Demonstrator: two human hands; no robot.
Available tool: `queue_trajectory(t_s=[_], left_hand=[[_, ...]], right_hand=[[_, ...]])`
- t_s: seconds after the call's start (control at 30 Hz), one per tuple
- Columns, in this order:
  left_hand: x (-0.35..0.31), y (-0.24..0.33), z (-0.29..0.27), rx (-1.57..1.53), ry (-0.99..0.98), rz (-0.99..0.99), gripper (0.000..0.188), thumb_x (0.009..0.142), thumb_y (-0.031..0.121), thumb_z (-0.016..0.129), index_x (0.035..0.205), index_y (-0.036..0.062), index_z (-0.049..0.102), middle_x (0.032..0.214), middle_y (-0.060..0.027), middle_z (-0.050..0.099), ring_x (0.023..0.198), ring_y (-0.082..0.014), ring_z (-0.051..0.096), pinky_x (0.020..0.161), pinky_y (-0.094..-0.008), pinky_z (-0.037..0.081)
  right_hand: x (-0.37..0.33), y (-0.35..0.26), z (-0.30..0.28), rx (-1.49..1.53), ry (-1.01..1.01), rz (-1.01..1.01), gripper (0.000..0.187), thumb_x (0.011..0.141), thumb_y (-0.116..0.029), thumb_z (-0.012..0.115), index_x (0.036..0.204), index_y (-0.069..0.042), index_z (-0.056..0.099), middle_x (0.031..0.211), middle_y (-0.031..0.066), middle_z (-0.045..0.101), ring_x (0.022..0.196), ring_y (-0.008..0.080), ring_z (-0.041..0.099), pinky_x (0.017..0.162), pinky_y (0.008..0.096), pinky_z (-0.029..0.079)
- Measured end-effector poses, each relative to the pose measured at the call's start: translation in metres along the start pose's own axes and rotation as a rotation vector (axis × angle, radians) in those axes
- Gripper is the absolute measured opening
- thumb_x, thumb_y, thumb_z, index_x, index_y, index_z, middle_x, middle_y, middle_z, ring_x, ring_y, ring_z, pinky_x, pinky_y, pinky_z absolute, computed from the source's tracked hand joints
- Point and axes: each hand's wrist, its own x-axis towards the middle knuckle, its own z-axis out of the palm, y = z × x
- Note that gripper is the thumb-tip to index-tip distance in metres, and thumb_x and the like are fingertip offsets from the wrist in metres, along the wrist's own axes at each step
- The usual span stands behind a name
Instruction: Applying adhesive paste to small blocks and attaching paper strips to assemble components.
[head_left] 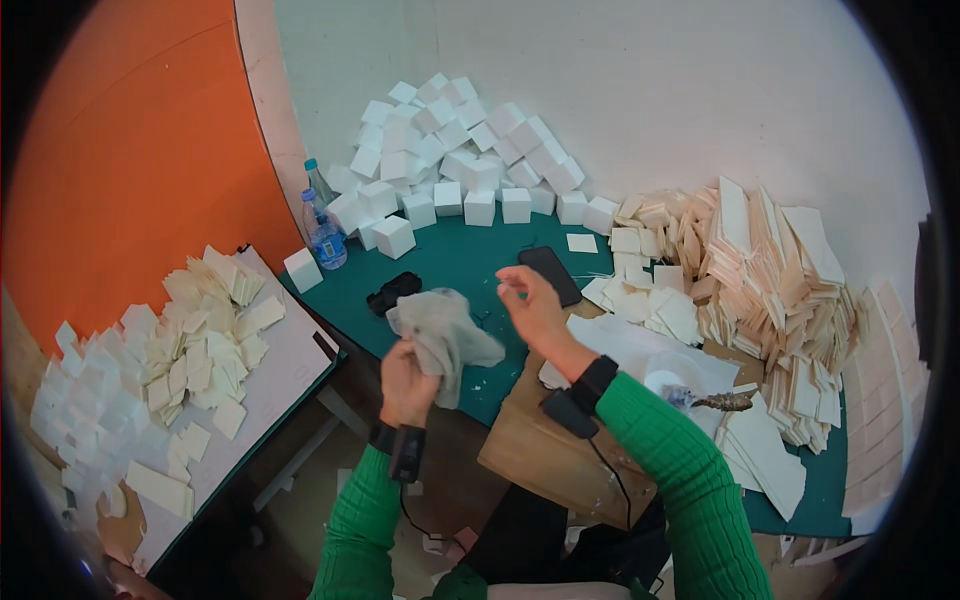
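Note:
In my left hand (407, 385) a crumpled grey cloth (445, 340) is gripped by one edge, its loose part hanging over the green table (480, 385). My right hand (535, 305) is raised to the right of the cloth, apart from it. Its fingers are curled and pressed together at the tips; whatever they hold, if anything, is too small to make out. Just beyond that hand lies a dark phone (550, 275). A small black object (393, 293) sits behind the cloth. Both wrists wear black straps with small devices and cables.
White box-like blocks (480, 175) are heaped against the wall, with plastic bottles (327, 235) at their left. Cream card pieces (770, 270) are stacked at right; brown cardboard (550, 445) lies before me. A side table (275, 385) holds more pieces. Part of another person (125, 580) shows lower left.

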Motion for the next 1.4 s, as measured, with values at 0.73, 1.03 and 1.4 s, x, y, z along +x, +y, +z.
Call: queue_trajectory(t_s=[0.73,1.03,1.4], left_hand=[[0.049,-0.061,0.048,1.164,-0.066,0.306,0.056,0.096,0.024,0.045,0.144,0.0055,0.023,0.142,-0.0103,0.033,0.128,-0.0228,0.036,0.106,-0.0344,0.029],[0.064,-0.085,0.072,1.099,0.149,0.51,0.058,0.098,0.027,0.046,0.143,0.0041,0.018,0.132,-0.0098,0.037,0.116,-0.0194,0.042,0.096,-0.0289,0.037],[0.086,-0.058,0.063,0.744,0.059,0.324,0.029,0.097,0.028,0.047,0.115,0.0046,0.046,0.101,-0.0034,0.052,0.091,-0.0139,0.05,0.084,-0.0276,0.041]], right_hand=[[0.006,-0.046,0.049,0.946,-0.082,0.322,0.076,0.095,-0.06,0.028,0.14,0.001,0.035,0.135,0.0132,0.044,0.123,0.0194,0.041,0.105,0.029,0.029],[-0.007,-0.053,0.033,0.727,-0.212,0.377,0.074,0.096,-0.059,0.028,0.132,0.004,0.044,0.131,0.0133,0.047,0.119,0.0196,0.043,0.103,0.0277,0.03],[-0.032,-0.033,0.035,0.548,-0.263,0.018,0.056,0.101,-0.042,0.032,0.13,0.005,0.045,0.13,0.0115,0.049,0.122,0.0182,0.042,0.104,0.0281,0.029]])
